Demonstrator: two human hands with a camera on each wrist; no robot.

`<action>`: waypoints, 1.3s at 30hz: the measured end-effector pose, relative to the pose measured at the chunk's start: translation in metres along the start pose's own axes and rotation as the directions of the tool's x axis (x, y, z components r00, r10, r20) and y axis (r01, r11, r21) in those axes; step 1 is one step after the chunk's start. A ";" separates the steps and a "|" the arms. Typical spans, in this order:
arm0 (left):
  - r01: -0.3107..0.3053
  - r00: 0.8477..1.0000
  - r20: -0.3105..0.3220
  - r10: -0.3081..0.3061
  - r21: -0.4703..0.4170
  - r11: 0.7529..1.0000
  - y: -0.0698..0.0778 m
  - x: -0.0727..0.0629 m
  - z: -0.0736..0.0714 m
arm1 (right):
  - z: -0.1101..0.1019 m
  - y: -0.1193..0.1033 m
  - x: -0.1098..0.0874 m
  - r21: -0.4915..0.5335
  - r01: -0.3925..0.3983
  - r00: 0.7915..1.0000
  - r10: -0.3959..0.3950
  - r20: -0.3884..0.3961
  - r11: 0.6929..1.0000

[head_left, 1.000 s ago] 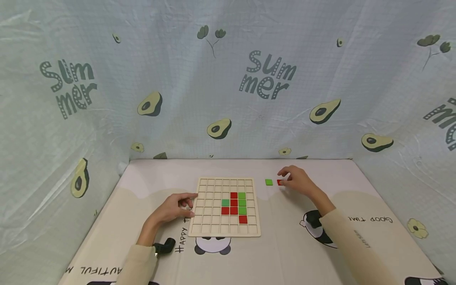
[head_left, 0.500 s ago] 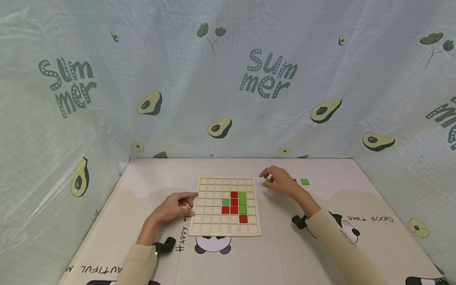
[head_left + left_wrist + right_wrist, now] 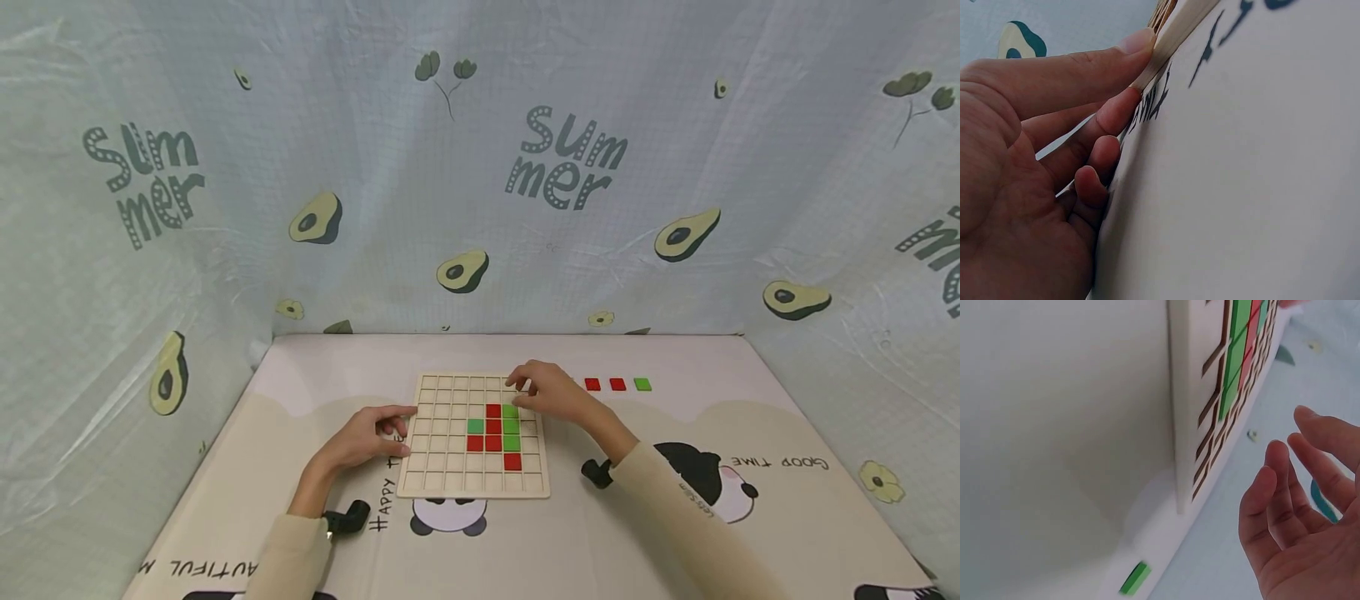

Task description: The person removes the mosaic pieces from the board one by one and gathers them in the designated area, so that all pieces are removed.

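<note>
A square wooden grid board [image 3: 440, 464] lies on the table, with several red tiles [image 3: 492, 427], green tiles [image 3: 511, 427] and one teal tile [image 3: 476, 427] in its cells. At the board's left edge is my left hand [image 3: 365, 437], its thumb and index finger spread and touching the edge. In the left wrist view the thumb [image 3: 1138, 44] lies against the board's side. My right hand [image 3: 557, 392] hovers above the board's upper right corner, fingers loosely bent. Nothing shows between its fingers [image 3: 1277, 459] in the right wrist view.
Right of the board, loose tiles lie in a row: red tiles [image 3: 592, 384], a green tile [image 3: 642, 384] and another green tile [image 3: 1135, 579] mostly hidden by my right hand in the head view. Patterned sheeting [image 3: 555, 250] walls the table's back and sides.
My right hand has moved left, from the loose tiles to over the board's upper right corner, uncovering the red and far green tiles. The left hand and the board stay put.
</note>
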State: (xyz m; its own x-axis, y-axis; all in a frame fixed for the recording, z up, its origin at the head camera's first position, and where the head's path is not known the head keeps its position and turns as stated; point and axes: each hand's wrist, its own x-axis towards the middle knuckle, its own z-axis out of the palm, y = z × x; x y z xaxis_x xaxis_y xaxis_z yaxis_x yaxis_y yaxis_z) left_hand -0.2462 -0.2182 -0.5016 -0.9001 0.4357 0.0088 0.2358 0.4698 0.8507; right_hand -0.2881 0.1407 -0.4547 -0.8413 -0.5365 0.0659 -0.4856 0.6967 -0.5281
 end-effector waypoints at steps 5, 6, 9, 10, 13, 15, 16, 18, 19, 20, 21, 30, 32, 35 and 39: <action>0.004 1.000 -0.002 -0.004 0.000 1.000 0.000 0.000 0.000 | 0.009 -0.013 0.006 -0.003 0.013 0.999 -0.013 0.040 1.000; 0.001 1.000 -0.001 -0.001 -0.002 1.000 0.000 0.000 0.000 | 0.011 -0.016 0.007 -0.004 0.013 0.999 -0.013 0.047 1.000; 0.002 1.000 -0.004 -0.002 0.004 1.000 0.000 0.000 -0.001 | 0.017 -0.022 0.012 0.008 0.018 0.997 -0.019 0.072 1.000; 0.002 1.000 -0.005 -0.002 0.005 1.000 0.000 0.000 -0.002 | 0.019 -0.024 0.014 0.012 0.022 0.996 -0.023 0.083 1.000; 0.003 1.000 -0.008 -0.003 0.013 1.000 0.000 -0.001 -0.002 | 0.026 -0.027 0.020 0.014 0.043 0.993 -0.044 0.110 0.999; 0.002 1.000 -0.009 -0.002 0.011 1.000 0.000 -0.001 -0.002 | 0.030 -0.028 0.022 0.009 0.059 0.990 -0.060 0.126 0.998; 0.002 1.000 -0.010 -0.002 0.010 1.000 0.000 -0.001 -0.002 | 0.032 -0.028 0.023 0.007 0.066 0.989 -0.066 0.133 0.998; 0.004 1.000 -0.008 -0.004 0.003 1.000 0.001 -0.002 -0.002 | 0.035 -0.029 0.025 0.004 0.074 0.987 -0.074 0.141 0.997; 0.004 1.000 -0.008 -0.004 -0.001 1.000 0.001 -0.002 -0.002 | 0.036 -0.030 0.025 0.007 0.078 0.986 -0.078 0.145 0.997; 0.006 1.000 -0.008 -0.006 -0.002 1.000 0.002 -0.002 -0.002 | 0.037 -0.030 0.026 0.007 0.077 0.986 -0.077 0.149 0.997; 0.007 1.000 -0.008 -0.007 -0.003 1.000 0.002 -0.002 -0.002 | 0.038 -0.031 0.026 0.005 0.078 0.985 -0.078 0.153 0.997; 0.015 1.000 -0.003 -0.015 0.007 1.000 0.002 -0.001 0.000 | 0.044 -0.035 0.027 -0.028 0.062 0.982 -0.056 0.181 0.998; 0.014 1.000 -0.003 -0.014 0.003 1.000 0.003 -0.001 -0.001 | 0.045 -0.036 0.027 -0.031 0.059 0.982 -0.053 0.183 0.998; 0.011 1.000 -0.004 -0.011 0.001 1.000 0.004 -0.001 -0.001 | 0.045 -0.038 0.026 -0.041 0.058 0.982 -0.050 0.182 0.997; 0.012 1.000 -0.007 -0.012 0.008 1.000 0.002 -0.001 -0.001 | 0.046 -0.039 0.026 -0.054 0.052 0.982 -0.041 0.184 0.997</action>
State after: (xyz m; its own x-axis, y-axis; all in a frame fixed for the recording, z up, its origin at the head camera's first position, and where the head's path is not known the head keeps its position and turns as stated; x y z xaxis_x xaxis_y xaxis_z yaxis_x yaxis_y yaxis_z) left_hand -0.2451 -0.2181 -0.4993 -0.9054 0.4244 0.0027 0.2279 0.4807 0.8468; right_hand -0.2800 0.0776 -0.4714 -0.7625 -0.6433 -0.0694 -0.5408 0.6925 -0.4775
